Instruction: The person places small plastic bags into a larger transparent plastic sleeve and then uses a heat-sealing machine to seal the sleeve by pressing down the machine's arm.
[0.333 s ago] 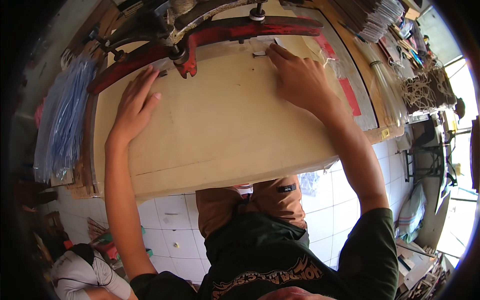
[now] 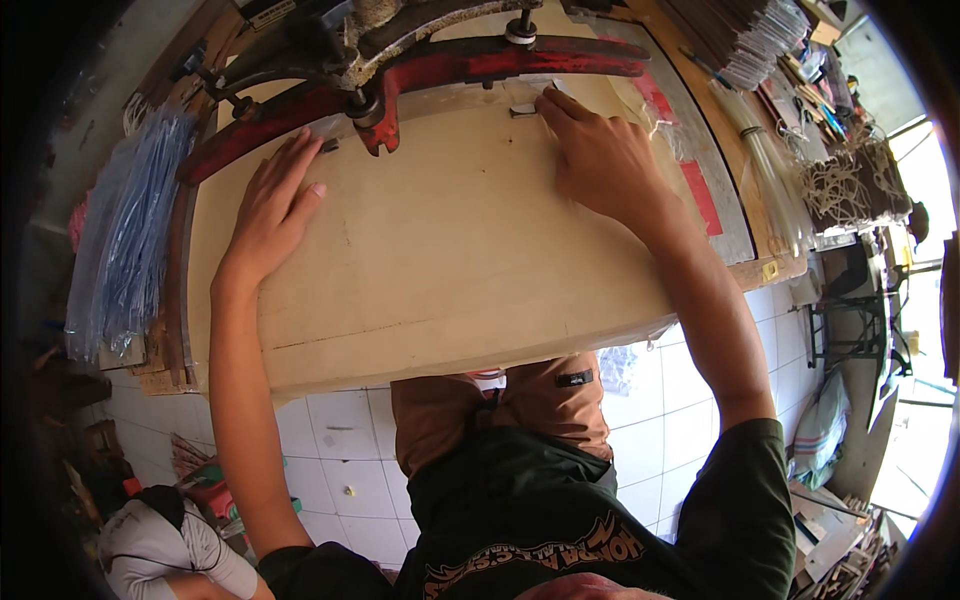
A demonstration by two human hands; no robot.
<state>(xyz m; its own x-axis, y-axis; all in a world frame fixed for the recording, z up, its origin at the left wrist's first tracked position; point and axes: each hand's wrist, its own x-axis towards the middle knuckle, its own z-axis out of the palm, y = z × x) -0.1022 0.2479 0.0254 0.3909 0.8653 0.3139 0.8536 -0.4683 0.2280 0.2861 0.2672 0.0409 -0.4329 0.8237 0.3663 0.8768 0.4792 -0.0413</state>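
Observation:
A large cream-coloured padded board (image 2: 430, 250) lies before me under thin clear film. My left hand (image 2: 275, 205) rests on its left side, fingers stretched forward and thumb apart, fingertips next to a small dark tab (image 2: 330, 146). Farther right, my right hand (image 2: 605, 160) presses its extended fingertips down on the board's far part, beside a small clear piece with a dark edge (image 2: 523, 110). Neither hand visibly grasps anything. Just beyond the fingertips runs a red metal machine arm (image 2: 480, 64) with bolts, crossing above the board.
Bundled clear bluish plastic sleeves (image 2: 130, 235) hang at the left. Red tape (image 2: 700, 197) marks the grey surface right of the board. Farther right are clear plastic strips (image 2: 770, 175) and a tangle of cord (image 2: 840, 190). Another person (image 2: 170, 550) is at the lower left.
My view has shifted very slightly. Both hands stay in almost the same places, and the board and red arm show no clear movement.

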